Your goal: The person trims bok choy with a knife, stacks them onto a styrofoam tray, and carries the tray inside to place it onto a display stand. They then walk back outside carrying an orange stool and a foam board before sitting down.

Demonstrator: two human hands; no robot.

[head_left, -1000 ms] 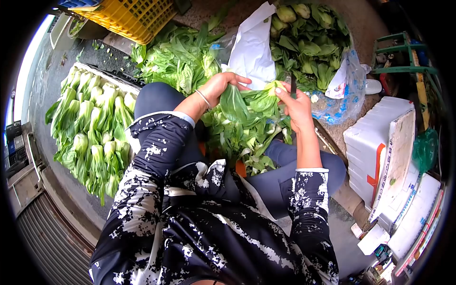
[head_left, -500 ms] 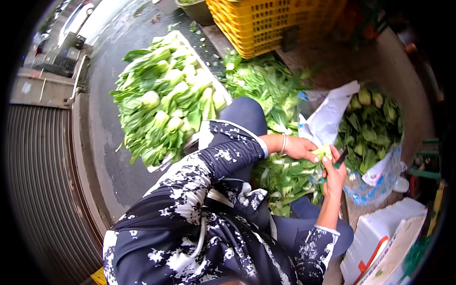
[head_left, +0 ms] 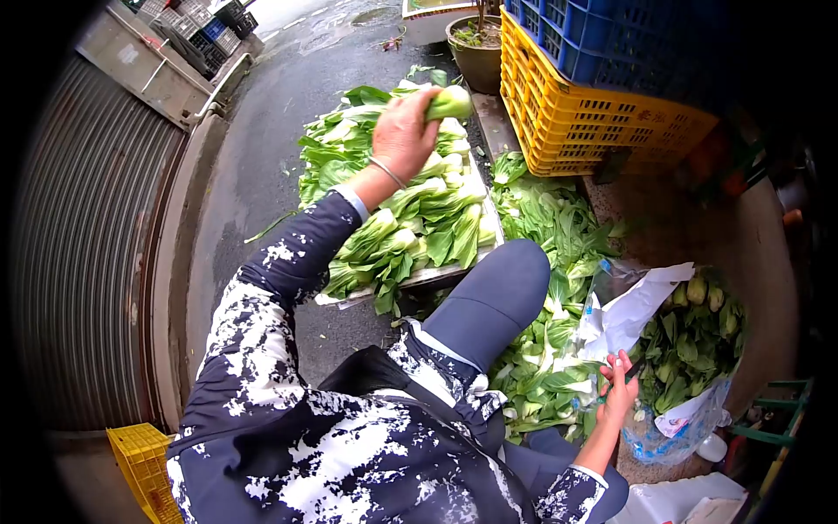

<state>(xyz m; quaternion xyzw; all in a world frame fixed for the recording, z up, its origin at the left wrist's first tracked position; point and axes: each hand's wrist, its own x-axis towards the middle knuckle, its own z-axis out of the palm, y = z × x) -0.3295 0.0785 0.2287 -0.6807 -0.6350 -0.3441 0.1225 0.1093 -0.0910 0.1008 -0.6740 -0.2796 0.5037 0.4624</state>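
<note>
My left hand [head_left: 403, 135], with a bracelet at the wrist, is closed around a bok choy [head_left: 450, 103], its pale base showing past my fingers. It is over a large pile of bok choy [head_left: 436, 210] on a pale flat board or tray [head_left: 491, 205]. At the right, my right hand [head_left: 619, 397] is closed on a small dark knife [head_left: 635, 370], most of the handle hidden by the fingers. Loose green leaves [head_left: 550, 349] lie heaped beside that hand. A clear plastic bag [head_left: 659, 444] of darker greens [head_left: 690, 349] stands just past it.
Stacked yellow [head_left: 602, 122] and blue crates [head_left: 602, 44] stand at the upper right, near a planter [head_left: 476, 52]. White paper [head_left: 633, 306] lies by the bag. A white box [head_left: 672, 502] is at lower right, a yellow crate [head_left: 144, 472] at lower left. A roller shutter [head_left: 96, 244] lines the left.
My left hand has moved from beside my right hand to above the bok choy pile and now holds a bok choy. My right hand keeps the knife. The view has shifted.
</note>
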